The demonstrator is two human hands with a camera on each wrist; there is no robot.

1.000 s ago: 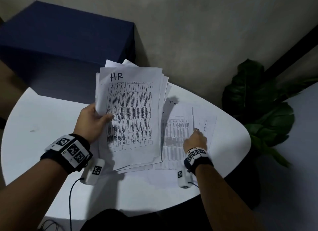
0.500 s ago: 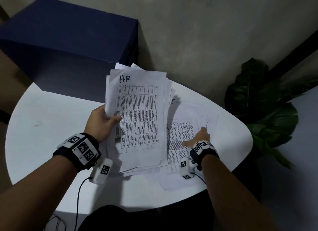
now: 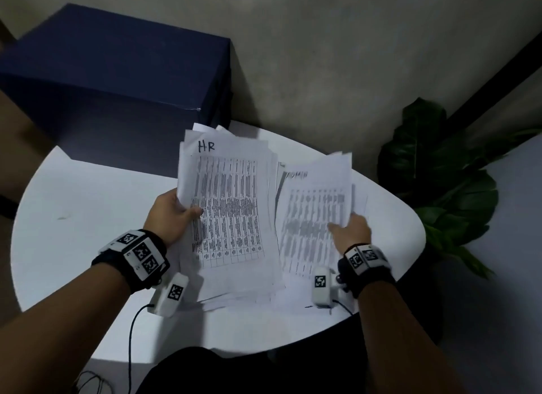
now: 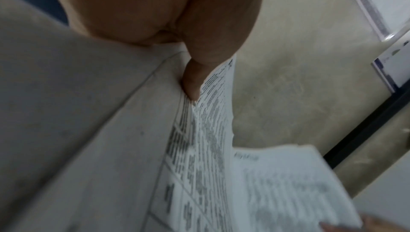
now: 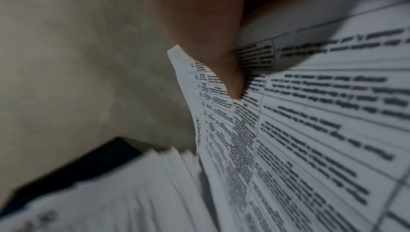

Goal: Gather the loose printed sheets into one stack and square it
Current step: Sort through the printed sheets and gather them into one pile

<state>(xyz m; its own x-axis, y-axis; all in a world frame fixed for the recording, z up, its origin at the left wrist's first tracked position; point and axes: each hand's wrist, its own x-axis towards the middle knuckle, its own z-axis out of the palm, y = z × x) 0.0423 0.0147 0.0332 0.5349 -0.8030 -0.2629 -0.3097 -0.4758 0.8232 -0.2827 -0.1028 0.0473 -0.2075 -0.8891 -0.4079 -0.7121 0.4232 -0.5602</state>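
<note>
— Paper, thin, fanned: our left hand (image 3: 171,214) grips the HR stack (image 3: 228,214) above the white table (image 3: 73,247).
— Our right hand (image 3: 350,231) pinches the ADMIN sheet (image 3: 315,206) (blurred); plant (image 3: 440,170) beside.

Dim all over, with light falling from above and soft dark shadows under the papers (image 3: 231,206) on the white table (image 3: 88,217), fuzzy print from motion blur, bent stretched edges, and very blurry close-up wrist pictures.
</note>
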